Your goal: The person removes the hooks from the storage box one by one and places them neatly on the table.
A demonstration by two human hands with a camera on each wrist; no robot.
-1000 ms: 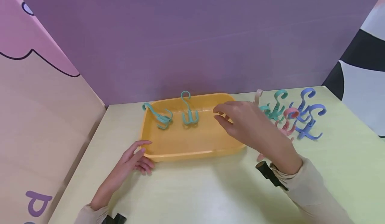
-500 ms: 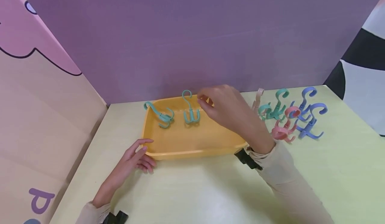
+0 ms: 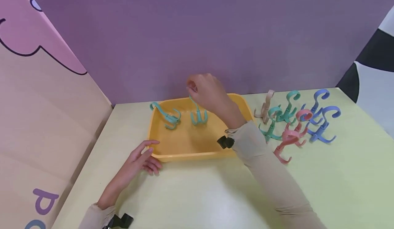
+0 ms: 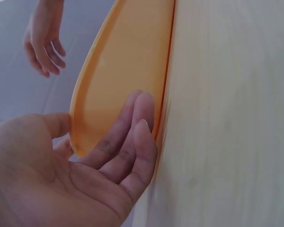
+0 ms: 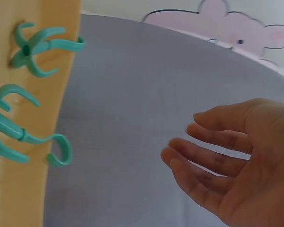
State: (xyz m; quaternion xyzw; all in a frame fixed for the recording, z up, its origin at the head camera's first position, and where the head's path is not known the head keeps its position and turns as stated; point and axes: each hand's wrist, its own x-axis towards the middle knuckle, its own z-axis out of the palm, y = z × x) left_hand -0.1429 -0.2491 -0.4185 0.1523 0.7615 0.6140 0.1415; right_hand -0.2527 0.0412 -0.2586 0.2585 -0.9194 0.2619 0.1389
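Observation:
In the head view my left hand (image 3: 137,160) is at the near-left corner of a yellow plastic tray (image 3: 197,156). The left wrist view shows its thumb at the rim and several fingers against the tray's outer wall (image 4: 118,61). Two teal multi-claw hanging hooks are in the tray: the left hook (image 3: 171,119) leans on the left rim, and the middle hook (image 3: 199,118) leans against the back. My right hand (image 3: 209,94) hovers over the tray's back edge and hides the top of the middle hook. Its fingers hold nothing and stand apart from the hooks in the right wrist view.
Right of the tray stand more claw hooks on the pale table (image 3: 197,194): a beige hook (image 3: 266,107), two green hooks (image 3: 287,112), two pink hooks (image 3: 282,150) and two blue hooks (image 3: 321,128). A purple panel (image 3: 197,34) rises behind the table.
My right hand has moved left and up from the tray's right side to above the middle hook. The left hand has stayed at the tray corner. The hooks keep their places.

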